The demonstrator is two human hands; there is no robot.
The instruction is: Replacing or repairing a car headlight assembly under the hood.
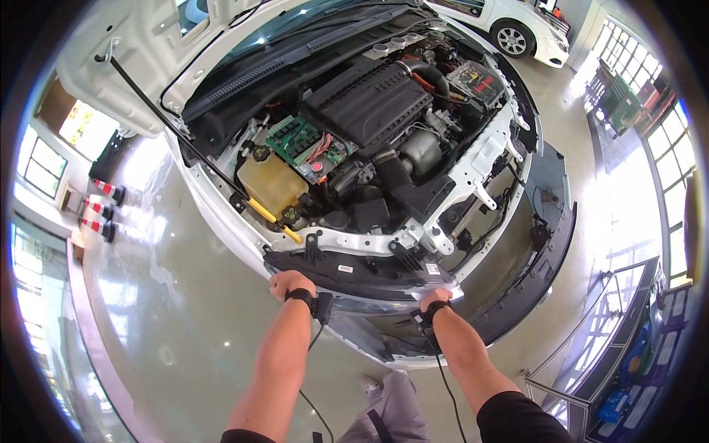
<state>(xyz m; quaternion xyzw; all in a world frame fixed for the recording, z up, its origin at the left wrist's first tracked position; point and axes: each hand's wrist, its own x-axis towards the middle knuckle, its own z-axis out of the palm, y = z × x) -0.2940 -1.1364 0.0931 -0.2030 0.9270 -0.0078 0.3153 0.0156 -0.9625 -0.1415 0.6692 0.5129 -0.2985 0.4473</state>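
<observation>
At the front corner of a white car with its hood raised, I have both hands on a headlight (pixel 362 276), a long unit with a black housing on top and a clear lens edge facing me. My left hand (pixel 291 283) is closed round its left end, knuckles up. Its right end is in my right hand (pixel 437 297), whose fingers are partly hidden by the lens edge. Black straps with small boxes and cables sit on both wrists. The headlight lies close against the white front frame (pixel 354 240); whether it is seated there I cannot tell.
A detached front bumper (pixel 543 277) curves round the car's front and right. The engine bay holds a yellowish fluid tank (pixel 269 184), an open fuse box (pixel 303 140) and a black engine cover (pixel 362 100). Striped cones (pixel 100 209) stand left; a metal rack (pixel 591 340) stands right.
</observation>
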